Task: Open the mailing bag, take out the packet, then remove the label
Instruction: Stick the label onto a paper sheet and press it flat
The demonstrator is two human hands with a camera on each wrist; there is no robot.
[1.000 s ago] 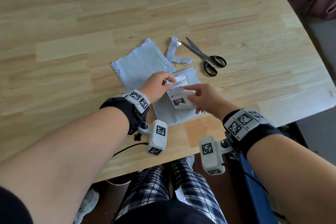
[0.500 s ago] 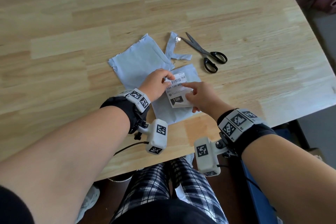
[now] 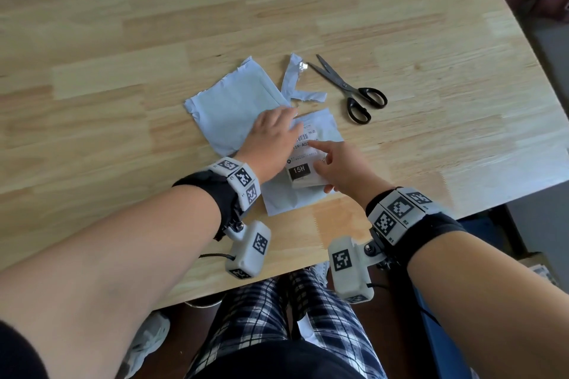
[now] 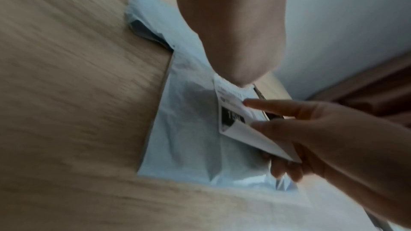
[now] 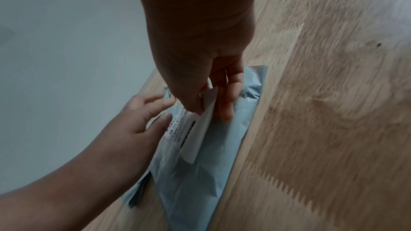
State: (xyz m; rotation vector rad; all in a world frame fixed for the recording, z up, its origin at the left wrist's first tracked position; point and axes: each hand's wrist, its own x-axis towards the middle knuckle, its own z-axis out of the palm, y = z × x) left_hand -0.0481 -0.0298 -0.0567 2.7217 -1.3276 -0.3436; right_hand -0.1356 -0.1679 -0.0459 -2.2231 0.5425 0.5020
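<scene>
A pale blue mailing bag [image 3: 286,197] lies flat near the table's front edge, with a white printed label [image 3: 303,160] marked "15H" on top. My left hand [image 3: 289,120] lies on the bag at the label's far end, its fingers spread and pressing down, as the right wrist view shows the left hand [image 5: 155,110]. My right hand [image 3: 320,163] pinches the label's near right corner between thumb and fingers. That corner of the label [image 4: 233,108] is lifted and folded back off the bag [image 4: 189,138]. A second pale blue flat piece [image 3: 234,114] lies just left, partly under the bag.
Black-handled scissors [image 3: 351,89] lie open to the right of the bags. A torn pale blue strip [image 3: 295,83] sits just behind the bag. The wooden table's front edge [image 3: 308,268] is close to my wrists, with my legs below it.
My left hand has shifted from the label's top corner to pressing flat on the bag. My right hand has taken the label's near corner and peeled it up.
</scene>
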